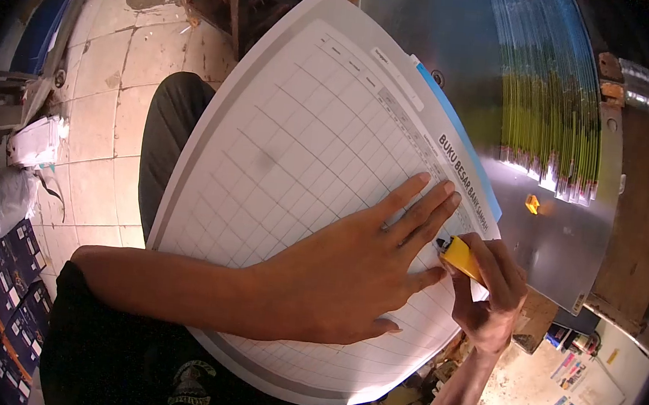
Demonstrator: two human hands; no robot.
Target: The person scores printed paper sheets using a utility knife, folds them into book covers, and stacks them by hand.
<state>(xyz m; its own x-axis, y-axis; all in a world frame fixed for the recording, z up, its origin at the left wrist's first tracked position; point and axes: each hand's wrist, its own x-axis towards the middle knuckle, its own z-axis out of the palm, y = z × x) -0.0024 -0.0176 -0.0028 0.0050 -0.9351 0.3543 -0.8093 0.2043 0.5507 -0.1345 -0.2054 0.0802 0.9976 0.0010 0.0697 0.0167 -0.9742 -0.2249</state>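
Note:
A large white sheet, printed with a grid and the heading "BUKU BESAR BANK SAMPAH", lies tilted across the person's lap and the metal table's edge. Flat on its lower right part rests my left hand, fingers spread and nothing in them. Close to its fingertips, my right hand is wrapped round a yellow tool with a dark tip, which is at the sheet's right side by the heading. A blue strip shows along the sheet's upper right edge.
On the metal table lie a row of overlapping green and blue printed sheets and a small yellow-orange object. Tiled floor, a plastic bag and dark patterned boxes are at the left.

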